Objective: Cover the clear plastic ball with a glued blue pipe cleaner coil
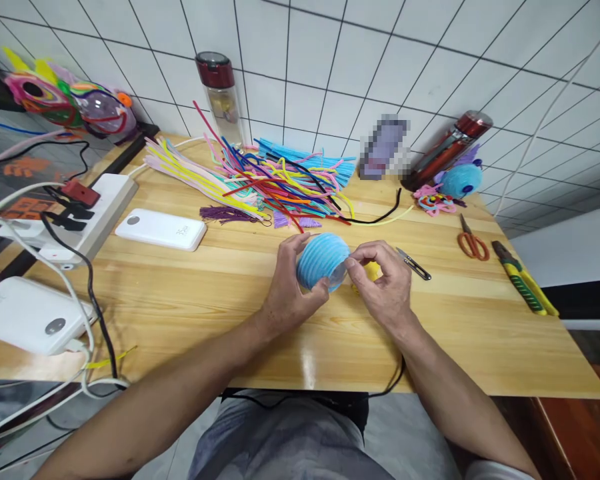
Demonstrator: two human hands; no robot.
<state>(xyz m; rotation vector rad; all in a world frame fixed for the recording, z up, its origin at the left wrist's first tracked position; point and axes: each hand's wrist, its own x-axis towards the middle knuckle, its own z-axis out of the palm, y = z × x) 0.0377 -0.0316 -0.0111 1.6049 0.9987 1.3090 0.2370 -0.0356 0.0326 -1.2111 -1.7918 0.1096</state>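
My left hand point(295, 283) is wrapped round a ball point(323, 260) covered in coiled light-blue pipe cleaner. At the ball's right side a clear, uncovered patch shows. My right hand point(383, 280) pinches thumb and forefinger together against that edge; what lies between the fingertips is too small to make out. Partly hidden behind the right hand is a yellow round thing point(373, 270) on the table. Just right of it lie small black thread snips point(414, 264). Behind the ball is a heap of loose coloured pipe cleaners point(290, 177).
Orange-handled scissors point(473, 247) and green-yellow pliers point(523, 280) lie at the right. Near the back wall stand a clear bottle point(223, 100) and a red flask point(445, 150), beside a blue fuzzy figure point(461, 180). White power banks point(161, 229), cables and a power strip point(93, 220) occupy the left.
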